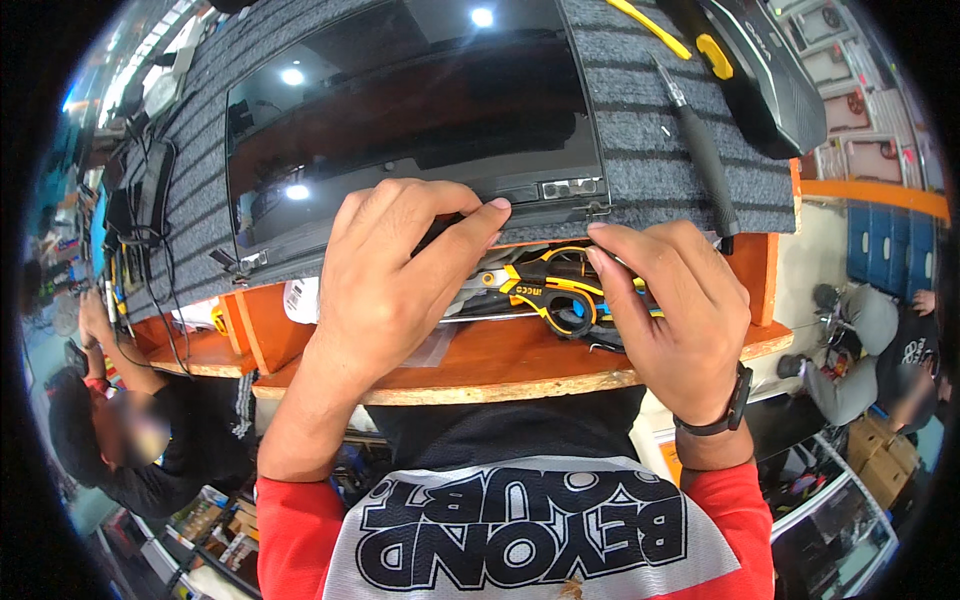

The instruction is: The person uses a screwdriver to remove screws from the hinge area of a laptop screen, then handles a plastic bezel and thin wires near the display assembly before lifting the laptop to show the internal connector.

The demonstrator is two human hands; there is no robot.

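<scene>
A laptop screen (pixel 400 110) with a glossy dark panel lies face up on a grey striped mat (pixel 640 120). Metal hinges (pixel 597 209) show at its near corners. My left hand (pixel 385 265) is closed at the near edge, thumb and forefinger pinching a black strip (pixel 437 230) that the fingers partly cover. Just off the near right corner, my right hand (pixel 685 300) is closed too, its thumb and forefinger together. Whatever it pinches is too small or hidden to name. Below, yellow-and-black scissors (pixel 555 300) sit in the orange wooden shelf (pixel 480 375).
A black-handled screwdriver (pixel 705 165) rests right of the screen, near a yellow tool (pixel 655 28) and a black case (pixel 760 75). Cables (pixel 150 190) and black devices crowd the left. A person (pixel 150 430) works at left; another (pixel 890 340) sits at right.
</scene>
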